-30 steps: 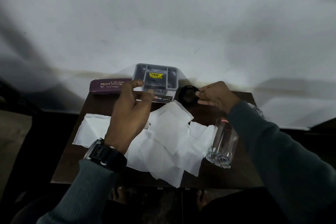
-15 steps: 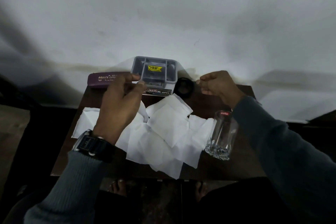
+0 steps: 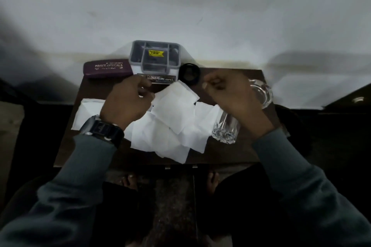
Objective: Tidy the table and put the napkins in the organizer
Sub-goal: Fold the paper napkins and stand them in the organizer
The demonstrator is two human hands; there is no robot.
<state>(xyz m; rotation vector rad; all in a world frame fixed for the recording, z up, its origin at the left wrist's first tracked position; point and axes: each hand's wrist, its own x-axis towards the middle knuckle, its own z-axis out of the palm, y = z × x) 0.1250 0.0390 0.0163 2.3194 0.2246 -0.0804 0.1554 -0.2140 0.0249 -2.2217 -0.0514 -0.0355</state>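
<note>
Up at the back edge of the worktop [image 3: 230, 152], right against the white wall, sits the grey organizer [image 3: 137, 69], with divided compartments and a yellow sticker inside. Just left of it lies a maroon glasses case [image 3: 108, 68] with "PRINCE OPTICALS" printed on it, and just right of it there's a black round thing [image 3: 189, 73]. It's too dark to tell what that is.

The napkins [image 3: 160, 136] are all out on the worktop, a loose overlapping pile of white squares spread across the middle, in front of the organizer. One of them [image 3: 174, 106] lies tilted on top.

The left grip [image 3: 126, 102] is over the left part of the pile with its fingers curled in, next to that top napkin's edge. There's a white sliver by the fingertips, but honestly I can't tell if it's pinching a napkin or not. A chunky dark watch [image 3: 104, 129] is on that wrist.

The right grip [image 3: 230, 96] hangs above the right side, clenched, with nothing visible in it. A clear tumbler [image 3: 223, 130] stands just beside the pile, its top hidden behind that wrist. A glass dish [image 3: 263, 92] sits near the right corner.
</note>
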